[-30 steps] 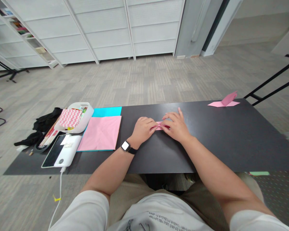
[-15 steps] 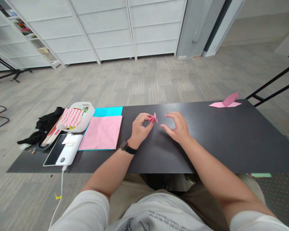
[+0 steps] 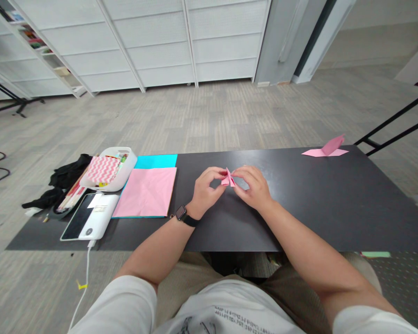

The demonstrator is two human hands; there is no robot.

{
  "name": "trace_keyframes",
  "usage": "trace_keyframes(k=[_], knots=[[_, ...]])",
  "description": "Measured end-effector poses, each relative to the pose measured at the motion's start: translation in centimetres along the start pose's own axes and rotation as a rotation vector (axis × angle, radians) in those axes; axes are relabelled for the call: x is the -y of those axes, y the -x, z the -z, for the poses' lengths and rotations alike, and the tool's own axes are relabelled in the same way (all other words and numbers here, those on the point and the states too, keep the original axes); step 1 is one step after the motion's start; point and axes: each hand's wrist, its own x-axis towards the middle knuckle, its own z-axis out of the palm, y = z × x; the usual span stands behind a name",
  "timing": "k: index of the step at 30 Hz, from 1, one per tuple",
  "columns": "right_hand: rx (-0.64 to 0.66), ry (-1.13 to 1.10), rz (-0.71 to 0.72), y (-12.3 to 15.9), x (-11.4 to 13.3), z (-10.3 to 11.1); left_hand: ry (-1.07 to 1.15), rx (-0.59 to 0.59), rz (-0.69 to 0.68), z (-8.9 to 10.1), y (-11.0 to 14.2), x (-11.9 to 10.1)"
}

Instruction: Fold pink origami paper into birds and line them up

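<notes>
A small folded piece of pink paper [image 3: 228,178] is held up over the dark table between both hands. My left hand [image 3: 208,185], with a black watch on its wrist, pinches the paper's left side between thumb and fingers. From the other side, my right hand [image 3: 254,186] grips the right part, thumb below and fingers above. Folded flaps point toward me and a thin ridge stands up in the middle; the fingertips hide part of the folds.
Left on the black table [image 3: 316,199] lie pink paper sheets [image 3: 145,192] over a blue sheet [image 3: 156,161], a white basket [image 3: 125,169], a white device [image 3: 99,218] with a cable, and black cloth [image 3: 69,172]. A folded pink paper shape [image 3: 325,151] rests at the far right.
My right hand has moved left and closed on the pink paper, which it was apart from before. The paper has turned and shifted slightly right, still in my left hand.
</notes>
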Motion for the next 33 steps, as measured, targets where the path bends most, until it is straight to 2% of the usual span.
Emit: trace_keyframes(k=[11,20,25,29,33], knots=[[-0.004,-0.02,0.092,0.1,-0.8,0.1,0.006,0.079,-0.028,0.1,-0.1,-0.3],[-0.038,-0.016,0.059,0.2,-1.0,0.3,0.007,0.128,-0.026,0.2,0.0,-0.2],[-0.068,-0.04,-0.034,0.2,-0.9,0.4,0.027,0.16,-0.016,0.2,0.0,0.0],[-0.013,-0.093,-0.005,0.1,-1.1,0.4,0.016,0.126,0.003,0.1,-0.2,-0.4],[-0.02,-0.11,0.007,0.0,-1.1,0.3,0.014,0.12,0.009,0.2,-0.2,-0.7]])
